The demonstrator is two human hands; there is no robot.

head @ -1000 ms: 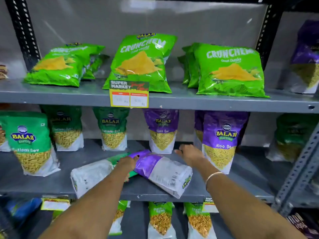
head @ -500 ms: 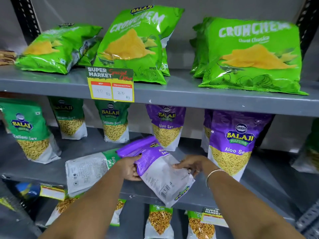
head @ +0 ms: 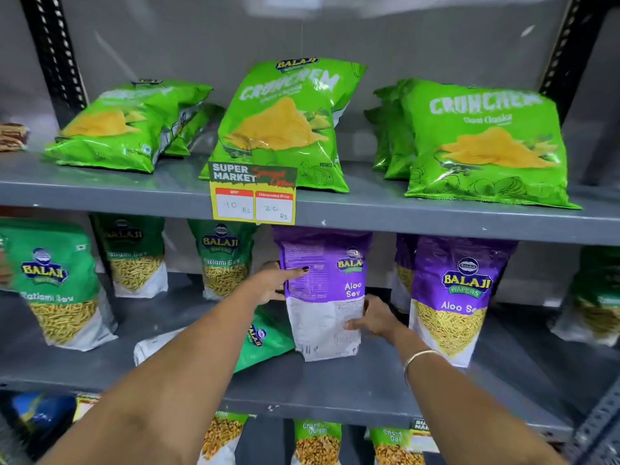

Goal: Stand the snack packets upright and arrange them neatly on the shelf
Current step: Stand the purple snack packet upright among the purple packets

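A purple Aloo Sev packet (head: 322, 297) stands upright on the grey middle shelf (head: 335, 391), its printed back facing me. My left hand (head: 273, 283) grips its upper left edge, and my right hand (head: 372, 318) holds its lower right side. Another purple Aloo Sev packet (head: 352, 270) stands right behind it. A green Ratlami Sev packet (head: 261, 340) lies flat on the shelf behind my left forearm, partly hidden. More purple packets (head: 456, 297) stand to the right, and green ones (head: 57, 283) stand to the left.
Green Crunchem chip bags (head: 486, 142) lean on the upper shelf, above a price tag (head: 253, 194). Yellow-filled packets (head: 317, 441) stand on the shelf below. A slotted metal upright (head: 597, 427) runs at the lower right.
The purple packet that lay flat has been lifted and turned upright with both hands. The view has shifted back and slightly left.
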